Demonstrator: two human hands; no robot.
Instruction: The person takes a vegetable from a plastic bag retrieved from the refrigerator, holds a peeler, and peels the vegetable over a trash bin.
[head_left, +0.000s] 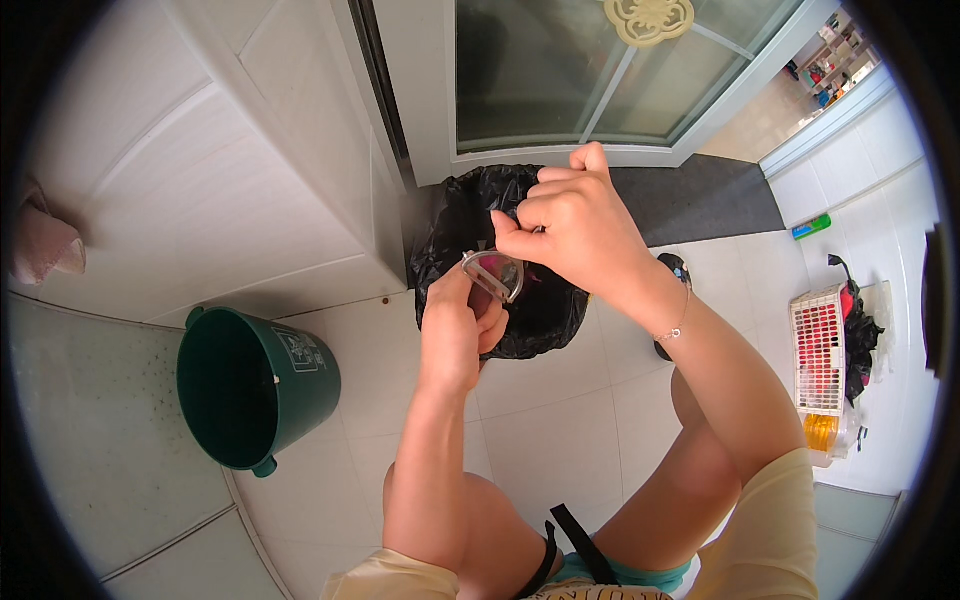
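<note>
My left hand (454, 326) grips a metal vegetable peeler (493, 277) with a curved frame, its head pointing away from me. Something dark reddish shows below the blade, partly hidden by the fingers; whether it is the handle or a piece of food is unclear. To the right and a little higher, my right hand (574, 221) has its fingers curled in and the thumb against the index finger. Anything pinched there is hidden. Both hands are over a bin lined with a black plastic bag (540, 330), where small pinkish bits show inside.
A dark green bucket (307, 375) stands on the tiled floor (555, 435) at left. Beyond the bin is a glazed door (555, 90) above a dark grey mat (694, 199). Along the right wall are a white plastic basket (817, 352), a bottle of yellow liquid (821, 433) and a green packet (811, 226).
</note>
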